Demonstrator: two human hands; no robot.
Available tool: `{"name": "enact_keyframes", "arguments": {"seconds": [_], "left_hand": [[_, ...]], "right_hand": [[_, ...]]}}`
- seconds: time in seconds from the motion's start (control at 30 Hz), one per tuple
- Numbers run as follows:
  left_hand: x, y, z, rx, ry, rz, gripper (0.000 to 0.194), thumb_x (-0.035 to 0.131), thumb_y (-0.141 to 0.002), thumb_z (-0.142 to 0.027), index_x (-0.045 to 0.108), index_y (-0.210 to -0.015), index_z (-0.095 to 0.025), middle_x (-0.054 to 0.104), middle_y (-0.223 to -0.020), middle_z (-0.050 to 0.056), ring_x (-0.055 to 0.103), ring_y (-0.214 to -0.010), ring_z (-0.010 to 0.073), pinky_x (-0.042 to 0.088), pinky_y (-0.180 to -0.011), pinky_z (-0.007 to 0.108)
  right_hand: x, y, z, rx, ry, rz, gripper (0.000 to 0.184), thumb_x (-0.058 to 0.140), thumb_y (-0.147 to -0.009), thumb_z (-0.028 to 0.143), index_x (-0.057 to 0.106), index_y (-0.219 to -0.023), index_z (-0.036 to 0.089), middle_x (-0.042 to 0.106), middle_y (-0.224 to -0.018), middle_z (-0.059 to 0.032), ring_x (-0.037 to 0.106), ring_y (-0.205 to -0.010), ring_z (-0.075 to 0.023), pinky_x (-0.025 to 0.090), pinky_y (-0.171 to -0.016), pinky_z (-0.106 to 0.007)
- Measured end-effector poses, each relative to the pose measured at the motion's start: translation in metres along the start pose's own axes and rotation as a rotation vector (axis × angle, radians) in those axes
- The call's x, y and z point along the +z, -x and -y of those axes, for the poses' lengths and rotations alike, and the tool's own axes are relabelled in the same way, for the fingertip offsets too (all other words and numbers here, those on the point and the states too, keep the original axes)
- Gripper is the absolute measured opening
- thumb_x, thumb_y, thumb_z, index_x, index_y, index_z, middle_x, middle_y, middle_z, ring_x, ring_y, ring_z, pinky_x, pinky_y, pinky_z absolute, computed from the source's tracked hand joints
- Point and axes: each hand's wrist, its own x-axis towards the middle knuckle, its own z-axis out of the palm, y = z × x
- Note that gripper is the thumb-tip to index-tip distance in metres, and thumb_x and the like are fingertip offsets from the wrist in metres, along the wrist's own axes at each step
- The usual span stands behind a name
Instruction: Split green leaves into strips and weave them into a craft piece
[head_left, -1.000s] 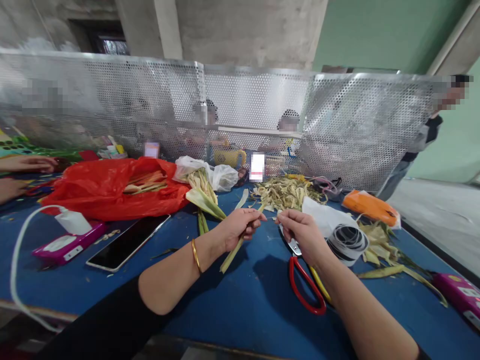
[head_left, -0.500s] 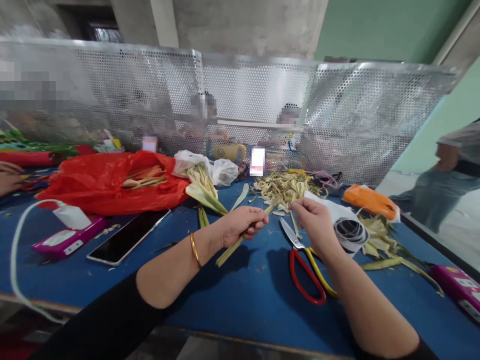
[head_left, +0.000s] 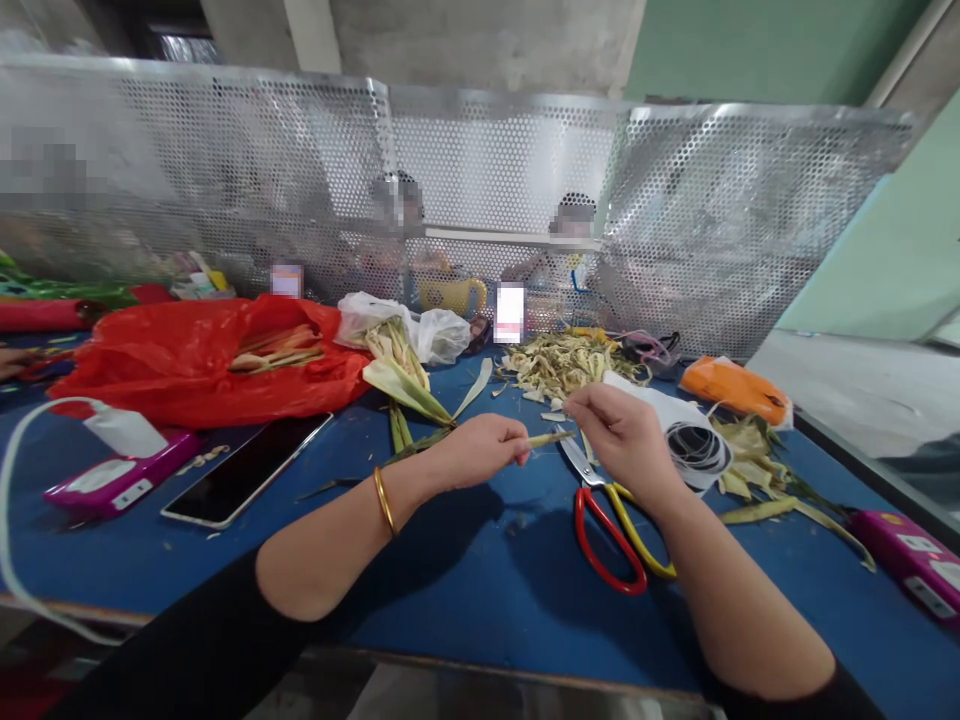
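My left hand [head_left: 491, 447], with a gold bangle at the wrist, is closed on a narrow corn husk strip [head_left: 546, 438]. The strip's thin end points right, towards my right hand [head_left: 611, 420]. My right hand is closed with thumb and fingertips pinched together; whatever lies in the pinch is too small or hidden to make out. Below it, scissors [head_left: 600, 500] with one red and one yellow handle lie on the blue table [head_left: 450, 600], blades slightly apart. A pile of husk scraps [head_left: 566, 365] lies beyond my hands.
At left are a red plastic bag [head_left: 172, 350] of husks, a dark phone [head_left: 247, 470] and a purple power strip [head_left: 120, 480]. Coiled wire [head_left: 697, 448] lies on white paper at right, near an orange packet [head_left: 735, 390]. A perforated metal screen [head_left: 502, 160] stands behind; people sit beyond it.
The husk strip's long tail below my left hand is no longer seen; its thin end now points right. My left hand has turned, and my right hand has shifted slightly left.
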Motion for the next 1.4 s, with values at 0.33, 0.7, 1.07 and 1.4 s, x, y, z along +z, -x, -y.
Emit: {"name": "enact_keyframes", "arguments": {"seconds": [0.33,0.7,1.07,1.4], "left_hand": [[-0.012,0.002,-0.012,0.193,-0.163,-0.081,0.026,0.044,-0.086,-0.027,0.056,-0.065,-0.018,0.051,-0.063,-0.002,0.046,-0.063,0.0127,0.031,-0.063,0.024],[-0.007,-0.011,0.011,0.038,-0.017,-0.275,0.028,0.043,-0.081,-0.030,0.055,-0.059,-0.018,0.050,-0.059,-0.001,0.046,-0.062,0.0147,0.032,-0.060,0.026],[0.002,-0.006,0.008,0.078,-0.442,-0.250,0.026,0.043,-0.084,-0.023,0.056,-0.061,-0.020,0.056,-0.062,0.003,0.050,-0.063,0.0174,0.031,-0.061,0.027],[-0.009,0.002,-0.006,0.363,-0.421,0.106,0.023,0.041,-0.089,-0.024,0.058,-0.074,-0.020,0.061,-0.071,-0.002,0.053,-0.069,0.0129,0.033,-0.065,0.022]], "right_hand": [[0.012,-0.004,-0.029,0.548,-0.260,0.269,0.019,0.056,-0.071,0.033,0.057,-0.058,0.019,0.035,-0.041,0.0073,0.030,-0.041,-0.0096,0.025,-0.043,-0.023],[0.027,0.011,0.015,-0.171,-0.297,0.277,0.020,0.042,-0.093,0.023,0.052,-0.076,0.021,0.060,-0.096,-0.0072,0.056,-0.090,-0.0173,0.042,-0.079,-0.029],[0.037,0.018,0.024,-0.115,-0.223,0.354,0.021,0.037,-0.093,0.025,0.044,-0.074,0.021,0.048,-0.069,0.0003,0.043,-0.065,-0.0135,0.036,-0.062,-0.025],[0.023,-0.002,-0.014,0.895,-1.230,0.236,0.016,0.060,-0.074,0.020,0.051,-0.060,0.016,0.051,-0.058,0.0026,0.046,-0.048,-0.0071,0.039,-0.046,-0.019]]}}
